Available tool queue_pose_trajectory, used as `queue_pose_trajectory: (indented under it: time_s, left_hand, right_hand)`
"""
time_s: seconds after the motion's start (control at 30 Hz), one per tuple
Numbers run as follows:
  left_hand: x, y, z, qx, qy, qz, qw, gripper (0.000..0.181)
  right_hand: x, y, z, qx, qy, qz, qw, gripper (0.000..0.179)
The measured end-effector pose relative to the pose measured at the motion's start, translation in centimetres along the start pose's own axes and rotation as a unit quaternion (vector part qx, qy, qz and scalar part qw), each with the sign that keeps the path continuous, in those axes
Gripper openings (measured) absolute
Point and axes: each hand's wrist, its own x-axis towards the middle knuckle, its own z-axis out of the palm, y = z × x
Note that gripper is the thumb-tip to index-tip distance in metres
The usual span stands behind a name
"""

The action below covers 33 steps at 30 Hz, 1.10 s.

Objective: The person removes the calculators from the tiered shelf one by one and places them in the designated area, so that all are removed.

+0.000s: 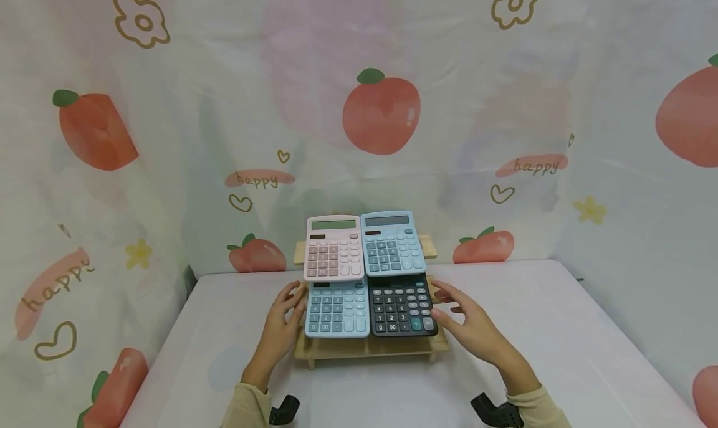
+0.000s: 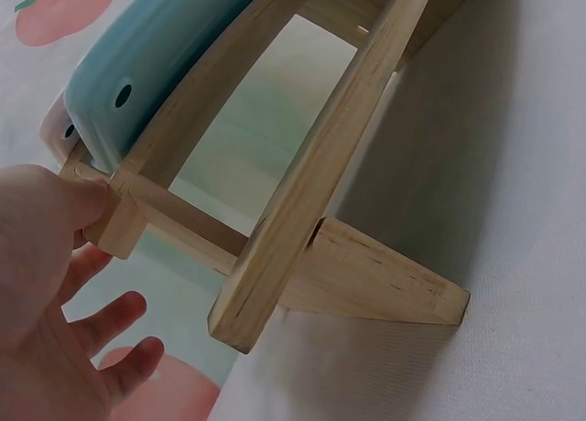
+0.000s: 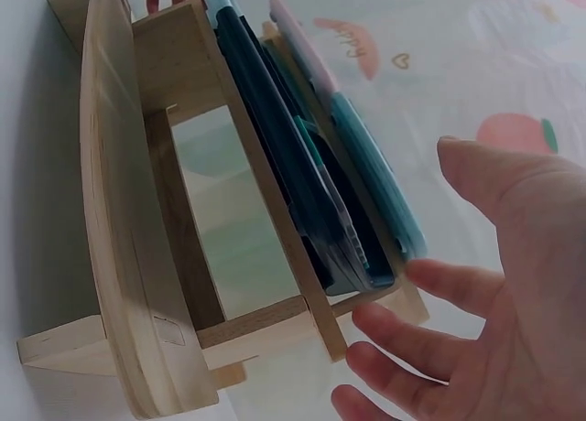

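A slatted wooden stand [image 1: 370, 349] carries calculators in two tilted rows. A pink calculator [image 1: 335, 250] and a light blue one [image 1: 394, 246] are in the back row. Another light blue calculator [image 1: 338, 311] and a black calculator [image 1: 402, 308] lean in front, their tops overlapped by the back row. My left hand [image 1: 280, 325] is at the stand's left side; in the left wrist view its thumb touches a wooden bar end [image 2: 119, 224], other fingers spread. To the right, my right hand [image 1: 477, 328] holds nothing, its parted fingertips right beside the black calculator and the stand.
The stand rests on a table with a white cover [image 1: 561, 353]. Behind and at the sides hangs a fabric backdrop [image 1: 437, 54] printed with fruit and hearts. Black straps [image 1: 285, 410] show at both wrists.
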Motion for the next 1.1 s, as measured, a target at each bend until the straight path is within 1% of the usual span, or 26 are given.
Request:
queue_pose_trajectory:
  time_s: [0.1, 0.2, 0.27, 0.33, 0.43, 0.5, 0.63, 0.73, 0.97, 1.1]
  left_hand:
    - [0.0, 0.0, 0.0, 0.000, 0.000, -0.002, 1.0000, 0.040]
    - [0.0, -0.1, 0.0, -0.007, -0.003, -0.014, 0.9999, 0.041]
    - [0.0, -0.1, 0.0, -0.009, -0.005, -0.016, 0.9998, 0.041]
    - [0.0, -0.2, 0.0, -0.011, -0.005, -0.017, 0.9998, 0.041]
    - [0.0, -0.3, 0.1, -0.010, -0.006, -0.017, 0.9998, 0.041]
    - [0.0, -0.3, 0.1, -0.010, -0.006, -0.016, 0.9998, 0.041]
    - [0.2, -0.2, 0.1, -0.014, -0.005, -0.012, 0.9998, 0.041]
    - [0.3, -0.2, 0.1, -0.014, -0.005, -0.009, 0.9999, 0.041]
    - [0.3, -0.4, 0.1, -0.009, -0.002, -0.002, 1.0000, 0.040]
    - [0.2, -0.4, 0.1, -0.008, -0.003, -0.003, 1.0000, 0.041]
  right_hand:
    - [0.0, 0.0, 0.1, 0.002, -0.003, 0.000, 1.0000, 0.055]
    - [0.1, 0.1, 0.1, 0.008, -0.009, 0.000, 0.9999, 0.054]
    - [0.1, 0.2, 0.2, 0.015, -0.016, -0.002, 0.9998, 0.054]
    - [0.1, 0.4, 0.2, 0.027, -0.026, -0.002, 0.9993, 0.054]
    - [0.1, 0.7, 0.3, 0.058, -0.043, -0.005, 0.9973, 0.054]
    - [0.2, 0.9, 0.3, 0.086, -0.056, -0.005, 0.9947, 0.054]
    - [0.3, 1.2, 0.6, 0.143, -0.080, 0.002, 0.9865, 0.053]
    - [0.4, 1.4, 0.8, 0.172, -0.090, 0.010, 0.9810, 0.053]
    - [0.6, 2.0, 1.4, 0.210, -0.085, 0.022, 0.9736, 0.051]
    - [0.6, 2.4, 1.6, 0.241, -0.091, 0.021, 0.9661, 0.053]
